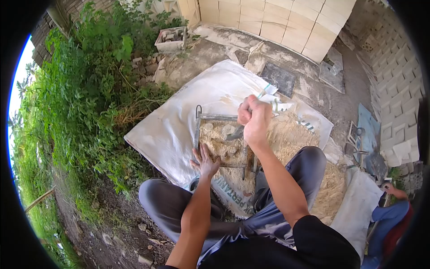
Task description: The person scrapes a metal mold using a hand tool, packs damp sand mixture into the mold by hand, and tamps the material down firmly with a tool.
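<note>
My right hand is closed in a fist, raised over a rectangular metal mould frame. A trowel juts from it, its grey blade low over the sandy material inside the frame; its handle is mostly hidden in my fingers. Whether the blade touches the material I cannot tell. My left hand lies with fingers spread on the near left corner of the frame, partly on the material. The frame rests on a white woven sack between my knees.
A heap of sandy powder spreads to the right. Dark square slabs lie ahead, near stacked pale blocks. Green plants and a white box are on the left. Another person sits at the far right.
</note>
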`<action>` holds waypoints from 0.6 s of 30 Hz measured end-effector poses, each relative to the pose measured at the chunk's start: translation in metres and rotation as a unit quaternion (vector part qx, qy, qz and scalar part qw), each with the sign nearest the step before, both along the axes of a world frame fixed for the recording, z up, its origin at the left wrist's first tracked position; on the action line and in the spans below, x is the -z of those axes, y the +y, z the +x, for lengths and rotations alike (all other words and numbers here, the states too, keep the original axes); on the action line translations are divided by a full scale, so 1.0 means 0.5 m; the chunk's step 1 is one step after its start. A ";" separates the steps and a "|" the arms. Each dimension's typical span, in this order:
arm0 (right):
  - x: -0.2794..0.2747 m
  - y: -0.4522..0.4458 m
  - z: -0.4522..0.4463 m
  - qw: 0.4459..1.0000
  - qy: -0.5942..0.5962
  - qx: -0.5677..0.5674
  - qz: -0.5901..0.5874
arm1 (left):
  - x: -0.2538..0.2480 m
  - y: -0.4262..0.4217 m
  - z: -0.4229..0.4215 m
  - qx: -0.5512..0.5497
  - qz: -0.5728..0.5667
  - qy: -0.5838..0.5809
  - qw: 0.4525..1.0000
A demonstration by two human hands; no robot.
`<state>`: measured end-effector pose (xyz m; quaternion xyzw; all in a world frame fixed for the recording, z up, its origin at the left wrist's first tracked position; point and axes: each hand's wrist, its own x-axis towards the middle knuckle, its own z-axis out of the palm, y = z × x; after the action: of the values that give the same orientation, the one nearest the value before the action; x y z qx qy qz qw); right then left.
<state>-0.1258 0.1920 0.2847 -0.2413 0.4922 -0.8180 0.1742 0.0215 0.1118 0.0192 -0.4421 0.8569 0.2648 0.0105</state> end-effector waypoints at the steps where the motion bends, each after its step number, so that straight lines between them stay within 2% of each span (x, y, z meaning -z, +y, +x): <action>1: -0.009 0.001 0.004 0.999 -0.027 0.004 -0.033 | 0.003 0.000 0.000 -0.002 0.003 -0.005 1.000; 2: -0.009 0.002 0.008 0.996 -0.054 0.012 -0.068 | 0.007 0.000 0.000 -0.003 0.003 0.004 1.000; 3: 0.046 -0.007 0.007 0.996 -0.058 0.016 -0.069 | 0.007 -0.001 0.000 0.000 0.000 0.013 1.000; 5: 0.200 -0.039 0.004 0.996 0.072 0.043 0.042 | 0.000 -0.003 -0.001 0.008 -0.001 0.016 1.000; 6: 0.210 -0.041 0.008 0.995 0.079 0.047 0.037 | -0.002 -0.001 0.000 0.006 0.010 0.005 1.000; 9: 0.191 -0.042 0.016 0.997 0.070 0.011 0.012 | -0.005 0.006 0.010 0.002 0.022 0.005 1.000; 11: 0.164 -0.038 0.004 0.999 0.004 0.034 0.016 | -0.003 -0.006 -0.002 0.006 0.019 -0.003 1.000; 12: 0.138 -0.032 -0.004 0.997 0.055 0.051 0.028 | -0.006 -0.005 -0.003 0.005 0.018 -0.003 1.000; 15: 0.014 -0.007 0.006 0.997 0.011 0.075 -0.004 | -0.007 -0.003 -0.003 0.004 0.018 0.000 1.000; 16: 0.039 -0.015 0.006 0.997 0.004 0.074 0.003 | -0.003 -0.002 -0.002 0.004 0.013 0.003 1.000; 18: 0.133 -0.033 0.004 0.983 0.097 0.151 0.038 | 0.008 -0.003 -0.003 0.009 0.010 0.005 1.000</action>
<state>-0.1239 0.1754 0.2181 -0.2353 0.5680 -0.7887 0.0090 0.0201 0.1103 0.0154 -0.4330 0.8583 0.2749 0.0132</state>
